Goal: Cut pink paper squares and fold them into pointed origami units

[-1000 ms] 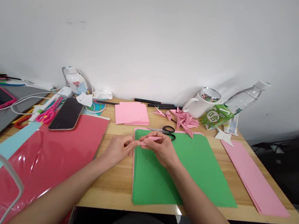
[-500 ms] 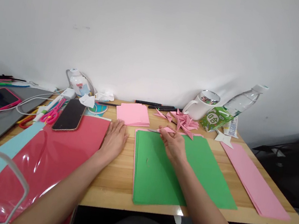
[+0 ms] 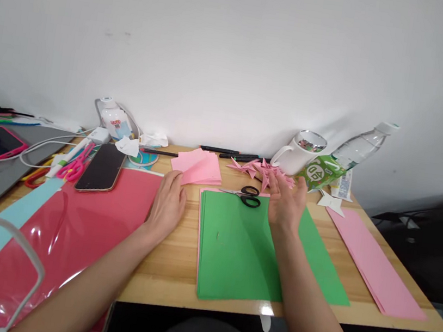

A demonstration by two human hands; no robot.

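My left hand [image 3: 168, 202] pinches the near left corner of a pink paper sheet [image 3: 199, 167], which lifts askew from a small stack of pink squares [image 3: 214, 177]. Over the far right part of the green paper [image 3: 242, 251], my right hand [image 3: 287, 205] is open with its fingers apart. Its fingertips reach the heap of folded pink paper pieces [image 3: 266, 173] and hide some of them. Black-handled scissors [image 3: 250, 196] lie on the green paper's far edge, left of my right hand.
A white mug [image 3: 295, 154], a green packet [image 3: 319, 171] and a tilted clear bottle [image 3: 362, 147] stand behind. Pink strips [image 3: 378, 265] lie right. Red paper in plastic [image 3: 88, 235], a phone [image 3: 101, 168], pink scissors [image 3: 76, 163] and cables are left.
My right hand has moved right to the folded heap and let go of a small pink piece, uncovering the black-handled scissors. My left hand has taken hold of the top pink sheet and lifted it.
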